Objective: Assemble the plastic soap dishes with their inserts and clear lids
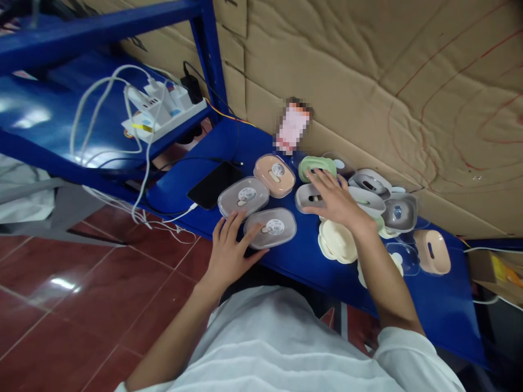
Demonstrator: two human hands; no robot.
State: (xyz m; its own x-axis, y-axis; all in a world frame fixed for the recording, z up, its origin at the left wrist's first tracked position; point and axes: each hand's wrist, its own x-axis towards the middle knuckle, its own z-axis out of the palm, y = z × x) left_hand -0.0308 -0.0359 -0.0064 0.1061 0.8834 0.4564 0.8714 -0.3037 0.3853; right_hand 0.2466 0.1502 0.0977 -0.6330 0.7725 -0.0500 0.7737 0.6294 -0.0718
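My left hand point(231, 247) has its fingers spread at the near edges of two grey oval boxes; its fingertips overlap a nearer box point(281, 226) and a farther box point(229, 201), both with round labels. Just behind them sits a peach box point(267, 174) with a label on top. Over a grey oval piece with a slot point(302, 198), my right hand point(337, 201) reaches with fingers apart. A green slotted piece point(304, 166) lies partly under its fingertips. Whether either hand presses on these pieces, I cannot tell. Cream-coloured pieces point(337, 242) are stacked below my right wrist.
Grey pieces point(400, 212), a clear cover point(408, 258) and a peach slotted piece point(433, 253) lie to the right on the blue shelf point(445, 310). A black phone point(214, 185) with a cable lies left. A pixelated phone point(293, 125) leans on cardboard point(347, 81). A power strip point(175, 122) sits upper left.
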